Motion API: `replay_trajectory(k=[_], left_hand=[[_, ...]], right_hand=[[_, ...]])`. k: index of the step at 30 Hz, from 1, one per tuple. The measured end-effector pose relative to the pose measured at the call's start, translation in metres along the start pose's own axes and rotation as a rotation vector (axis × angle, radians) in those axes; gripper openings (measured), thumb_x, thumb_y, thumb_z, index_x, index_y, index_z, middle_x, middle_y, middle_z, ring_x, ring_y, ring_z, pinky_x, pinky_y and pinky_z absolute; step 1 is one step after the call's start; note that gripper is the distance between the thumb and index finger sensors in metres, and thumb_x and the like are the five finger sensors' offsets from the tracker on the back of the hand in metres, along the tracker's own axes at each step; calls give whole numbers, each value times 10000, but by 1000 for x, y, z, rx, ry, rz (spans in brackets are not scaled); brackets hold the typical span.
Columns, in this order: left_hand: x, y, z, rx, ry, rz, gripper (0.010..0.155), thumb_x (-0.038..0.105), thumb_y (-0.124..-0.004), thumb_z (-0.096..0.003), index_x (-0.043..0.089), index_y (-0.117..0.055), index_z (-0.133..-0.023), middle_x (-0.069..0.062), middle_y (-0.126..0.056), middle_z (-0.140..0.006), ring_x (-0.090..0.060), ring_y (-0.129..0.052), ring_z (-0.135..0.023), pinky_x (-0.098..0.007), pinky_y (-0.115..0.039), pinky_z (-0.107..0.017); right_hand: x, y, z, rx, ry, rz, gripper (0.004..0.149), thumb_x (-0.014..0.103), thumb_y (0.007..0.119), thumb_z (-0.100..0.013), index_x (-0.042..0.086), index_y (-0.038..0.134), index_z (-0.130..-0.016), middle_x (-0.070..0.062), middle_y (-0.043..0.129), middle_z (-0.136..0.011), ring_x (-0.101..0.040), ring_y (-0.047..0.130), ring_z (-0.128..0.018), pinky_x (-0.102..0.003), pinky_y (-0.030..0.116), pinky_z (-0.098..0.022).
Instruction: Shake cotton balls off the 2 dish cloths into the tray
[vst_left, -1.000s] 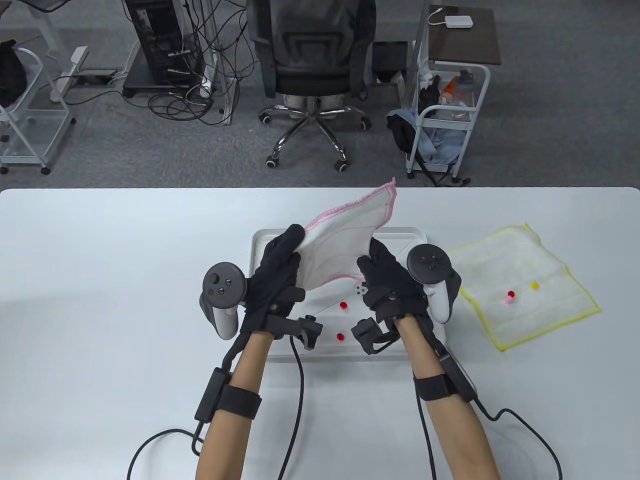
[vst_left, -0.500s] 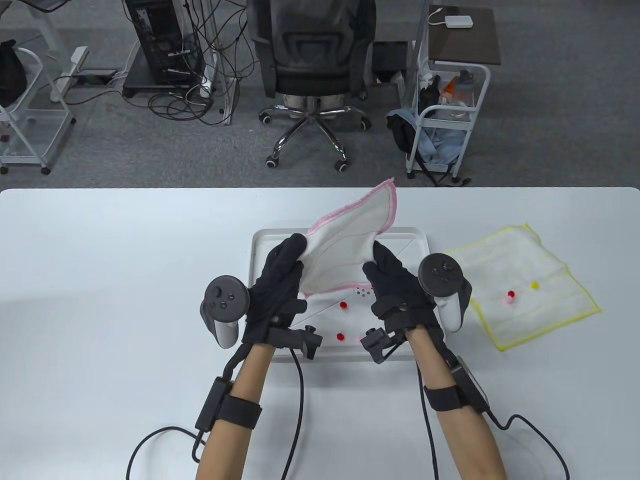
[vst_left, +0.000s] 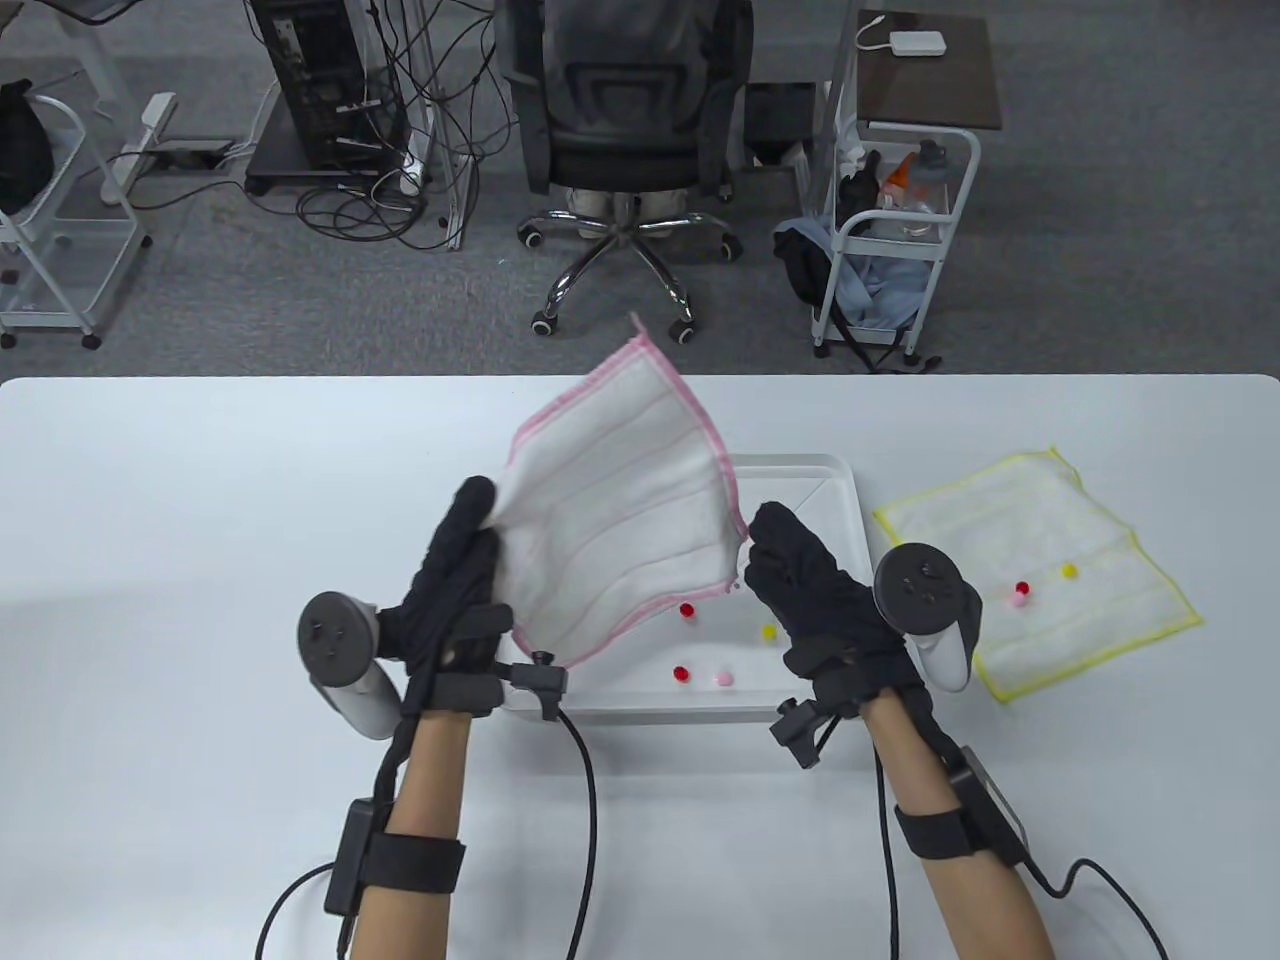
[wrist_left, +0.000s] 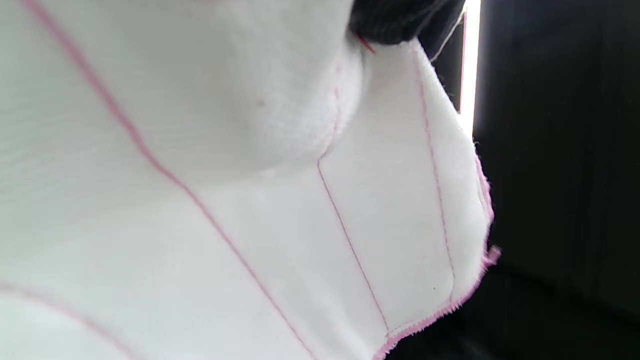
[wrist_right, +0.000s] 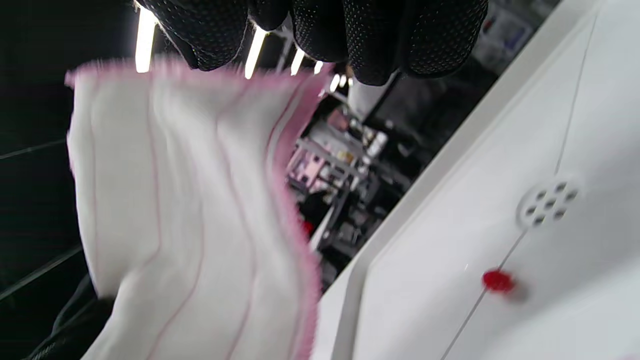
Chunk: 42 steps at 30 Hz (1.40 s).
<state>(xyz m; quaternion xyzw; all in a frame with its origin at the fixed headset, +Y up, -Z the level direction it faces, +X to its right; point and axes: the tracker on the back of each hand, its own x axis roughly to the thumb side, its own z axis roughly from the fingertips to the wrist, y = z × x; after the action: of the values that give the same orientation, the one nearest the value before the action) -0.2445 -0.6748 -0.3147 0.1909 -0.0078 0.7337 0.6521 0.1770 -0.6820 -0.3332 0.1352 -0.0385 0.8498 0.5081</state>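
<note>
White desk (vst_left: 200, 560), pink-edged dish cloth (vst_left: 620, 500) held up over the tray (vst_left: 845, 480).
Left hand (vst_left: 455, 590) and right hand (vst_left: 800, 580) each pinch a cloth corner; four cotton balls (vst_left: 722, 678) lie in the tray, a yellow-edged dish cloth (vst_left: 1040, 560) beside it.

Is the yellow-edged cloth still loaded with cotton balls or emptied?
Loaded. The yellow-edged cloth lies spread on the table with red, pink and yellow balls on it.

Beyond the hands, past the white table (vst_left: 200, 520), grey carpet (vst_left: 1100, 250) holds a black office chair (vst_left: 625, 110). A computer tower (vst_left: 325, 85) with tangled cables stands far left; 1 white wire cart (vst_left: 895, 250) far right.
</note>
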Motion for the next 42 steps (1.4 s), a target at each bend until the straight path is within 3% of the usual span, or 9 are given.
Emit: replay_trajectory(k=[7, 10, 12, 14, 17, 21, 27, 32, 42], left_hand=[[-26, 108, 8, 395, 148, 260, 480, 292, -628, -593, 442, -519, -1037, -18, -592, -1087, -178, -827, -910, -233, -873, -661], [-47, 130, 10, 362, 199, 314, 560, 310, -613, -601, 462, -347, -1070, -24, -388, -1157, -250, -605, -1044, -333, -716, -776], [-60, 138, 14, 293, 268, 265, 665, 406, -587, -614, 486, -101, -1060, -16, -34, -1166, -328, -160, -1085, -466, -379, -835], [-66, 141, 17, 217, 325, 191, 745, 512, -558, -619, 493, 75, -1012, 41, 256, -1045, -290, 212, -948, -509, -30, -744], [-64, 141, 22, 159, 365, -22, 774, 569, -540, -612, 465, 117, -1009, 60, 339, -977, -253, 311, -877, -503, 96, -661], [-43, 123, 24, 58, 335, -303, 760, 567, -569, -593, 453, 29, -1047, 78, 278, -1021, -239, 282, -906, -505, 103, -658], [-11, 56, 44, -242, 214, -886, 794, 636, -569, -562, 423, -15, -1090, 48, 228, -1071, -287, 231, -946, -558, 66, -664], [-14, 0, 75, -475, 118, -1165, 805, 691, -521, -545, 401, -33, -1116, 13, 195, -1104, -328, 184, -978, -595, 20, -682], [-35, -37, 104, -702, 37, -1461, 823, 747, -458, -520, 393, -18, -1119, -4, 167, -1127, -355, 102, -1028, -626, -69, -723]], right_hand=[[-20, -52, 43, -34, 40, 111, 637, 372, 700, -564, 188, 382, -1084, -123, 450, -1140, -426, 574, -986, -557, 608, -687], [-31, -66, 59, -47, 70, 159, 642, 375, 703, -563, 188, 380, -1085, -123, 446, -1142, -429, 570, -988, -559, 606, -688], [-40, -73, 68, -54, 94, 185, 643, 376, 703, -563, 184, 380, -1085, -125, 443, -1143, -430, 568, -989, -560, 606, -688], [-46, -76, 74, -58, 109, 190, 646, 376, 704, -562, 182, 379, -1086, -125, 440, -1144, -432, 566, -990, -561, 605, -688], [-54, -79, 83, -52, 129, 197, 648, 379, 702, -563, 186, 373, -1087, -125, 432, -1146, -435, 558, -992, -564, 601, -689], [-58, -79, 88, -47, 136, 228, 651, 381, 701, -562, 186, 369, -1088, -124, 420, -1150, -437, 538, -1001, -569, 593, -691], [-61, -72, 95, -13, 155, 414, 666, 421, 669, -563, 215, 327, -1095, -98, 309, -1179, -418, 356, -1060, -602, 503, -728], [-69, -72, 100, 44, 227, 632, 690, 481, 619, -556, 262, 250, -1096, -56, 145, -1178, -365, 126, -1064, -615, 358, -760], [-104, -138, 118, -106, 528, 621, 709, 506, 594, -554, 294, 174, -1085, 5, -9, -1145, -281, -43, -1027, -552, 166, -769]])
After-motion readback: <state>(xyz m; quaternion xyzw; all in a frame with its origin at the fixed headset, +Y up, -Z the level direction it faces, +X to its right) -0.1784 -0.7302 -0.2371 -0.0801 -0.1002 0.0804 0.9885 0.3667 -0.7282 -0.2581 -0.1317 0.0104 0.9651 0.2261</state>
